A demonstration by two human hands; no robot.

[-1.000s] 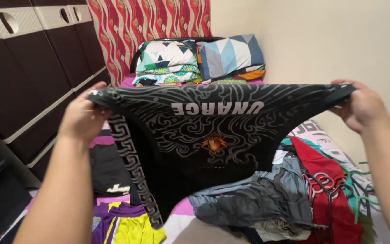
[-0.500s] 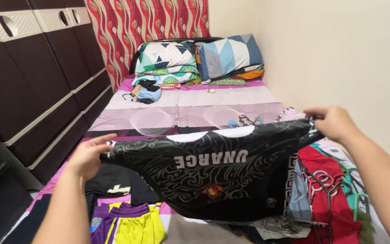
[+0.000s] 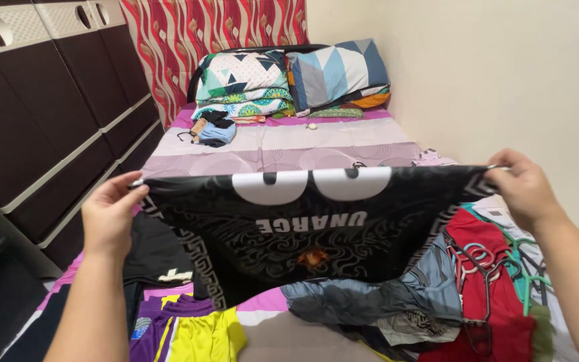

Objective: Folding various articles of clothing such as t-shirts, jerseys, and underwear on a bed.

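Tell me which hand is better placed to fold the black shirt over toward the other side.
Probably the right hand: it pinches the black shirt at its corner, like the left hand, but the clothes pile lies under it.

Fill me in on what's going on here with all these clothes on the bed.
A person is standing at the foot of a bed and holding a black patterned jersey stretched out flat in the air. The left hand pinches one end and the right hand pinches the other. Below the jersey lie a purple and yellow garment, a grey garment and a red garment tangled with hangers. Patterned pillows are stacked at the far end.
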